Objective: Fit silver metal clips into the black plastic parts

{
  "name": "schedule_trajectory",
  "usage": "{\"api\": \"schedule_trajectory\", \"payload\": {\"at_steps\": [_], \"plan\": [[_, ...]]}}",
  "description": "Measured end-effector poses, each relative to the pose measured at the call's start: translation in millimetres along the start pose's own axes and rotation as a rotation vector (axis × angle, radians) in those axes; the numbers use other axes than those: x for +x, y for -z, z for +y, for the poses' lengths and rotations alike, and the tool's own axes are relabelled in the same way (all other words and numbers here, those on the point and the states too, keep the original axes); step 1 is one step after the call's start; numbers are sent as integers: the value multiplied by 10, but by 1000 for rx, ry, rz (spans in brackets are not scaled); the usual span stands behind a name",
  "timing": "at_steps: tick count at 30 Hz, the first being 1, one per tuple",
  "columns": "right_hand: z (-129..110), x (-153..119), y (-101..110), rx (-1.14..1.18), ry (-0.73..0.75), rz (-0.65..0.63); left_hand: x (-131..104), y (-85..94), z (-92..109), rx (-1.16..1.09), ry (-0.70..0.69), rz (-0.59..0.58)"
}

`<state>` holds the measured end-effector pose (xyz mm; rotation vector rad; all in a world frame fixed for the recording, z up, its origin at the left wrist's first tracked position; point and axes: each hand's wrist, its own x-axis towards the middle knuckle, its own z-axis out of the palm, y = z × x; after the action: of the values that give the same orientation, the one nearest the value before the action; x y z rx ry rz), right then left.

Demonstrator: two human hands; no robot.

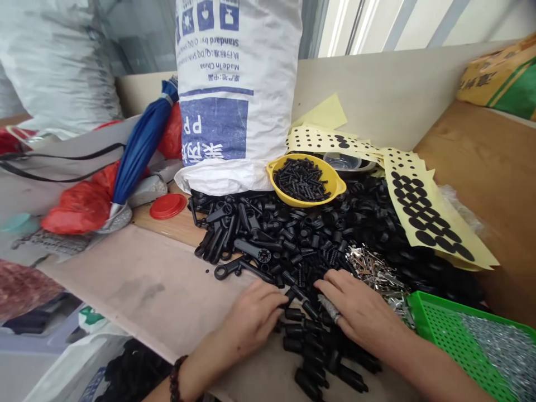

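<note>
My left hand (256,312) is at the near edge of a big heap of black plastic parts (288,234), its fingers bent together toward a small black piece at their tips. To its right, my right hand (349,304) reaches into the heap with curled fingers, a grey wrap around one finger; what lies under the fingertips is hidden. Between and below the hands lie several black cylinders (312,349). Long black handles with round ends (253,251) sit beyond my left hand. Small silver metal pieces (374,273) are piled just beyond my right hand.
A yellow bowl (287,195) of black screws stands behind the heap, beside a tall white sack (268,84). Sheets of black round stickers (433,218) lie right. A green basket (435,318) holds metal pieces. A red lid (167,206) and blue umbrella (144,137) are left.
</note>
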<state>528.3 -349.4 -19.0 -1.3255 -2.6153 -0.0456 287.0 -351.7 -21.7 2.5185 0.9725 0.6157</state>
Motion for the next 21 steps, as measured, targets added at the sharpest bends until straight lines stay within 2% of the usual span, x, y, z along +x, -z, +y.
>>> {"api": "schedule_trajectory", "payload": {"at_steps": [3, 6, 10, 12, 15, 18, 21], "plan": [[-78, 142, -43, -137, 89, 16, -16, 85, -113, 230, 49, -90], [-86, 207, -59, -175, 124, 35, 9, 95, -162, 459, 50, -209], [52, 165, -41, -139, 110, 60, 70, 127, -194, 571, 9, -272], [129, 115, -10, -84, 82, 98, 86, 163, -218, 526, 1, -256], [161, 45, 66, 82, 32, 195, 101, 192, -227, 289, 35, -108], [65, 7, 162, 309, -14, 268, 148, 170, -150, 2, 60, 25], [-86, -4, 244, 447, 11, 311, 231, 133, -15, -154, 78, 30]]}}
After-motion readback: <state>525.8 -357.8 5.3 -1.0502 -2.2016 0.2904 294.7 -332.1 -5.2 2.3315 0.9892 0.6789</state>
